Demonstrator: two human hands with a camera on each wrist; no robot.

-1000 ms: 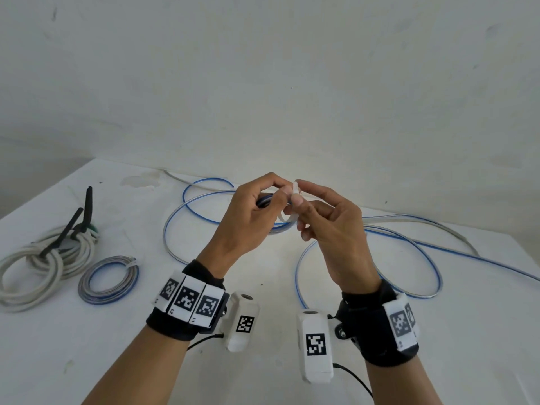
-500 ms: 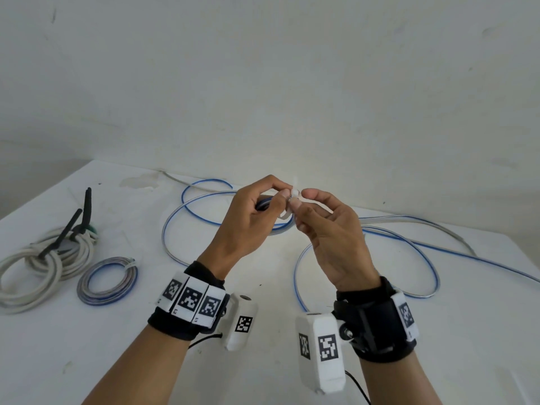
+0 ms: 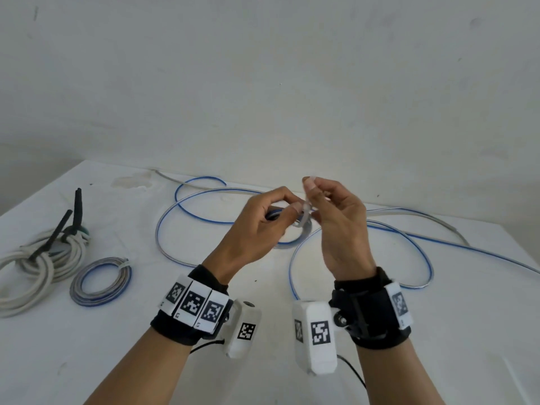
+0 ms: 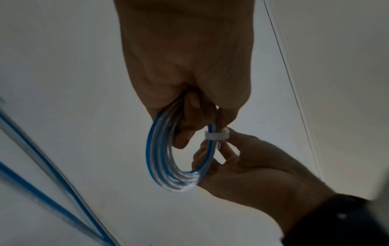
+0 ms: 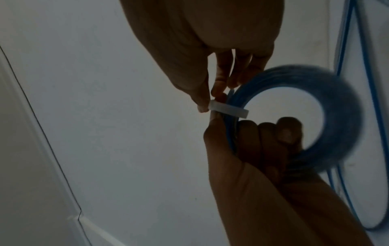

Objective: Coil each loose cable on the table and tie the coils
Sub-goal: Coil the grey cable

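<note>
My left hand [image 3: 289,204] grips a small coil of blue and clear cable [image 4: 164,154], held above the table; its fingers pass through the ring. A white tie [image 4: 216,134] is wrapped round the coil strands right by my left thumb. My right hand [image 3: 314,190] pinches the tie's end between thumb and fingertips and holds it slightly above the coil. In the right wrist view the tie [image 5: 228,110] crosses the strands and the coil [image 5: 336,116] is blurred. The rest of this blue cable [image 3: 380,229] trails in loose loops over the table.
Two tied coils lie at the left of the white table [image 3: 146,361]: a thick white cable coil [image 3: 38,258] with a black tie and a smaller blue-grey coil [image 3: 100,282]. A wall stands close behind the table. The table's right edge is near the trailing cable.
My right hand has lifted and turned, drawing the tie's end upward from the coil. The left hand has held the coil almost still.
</note>
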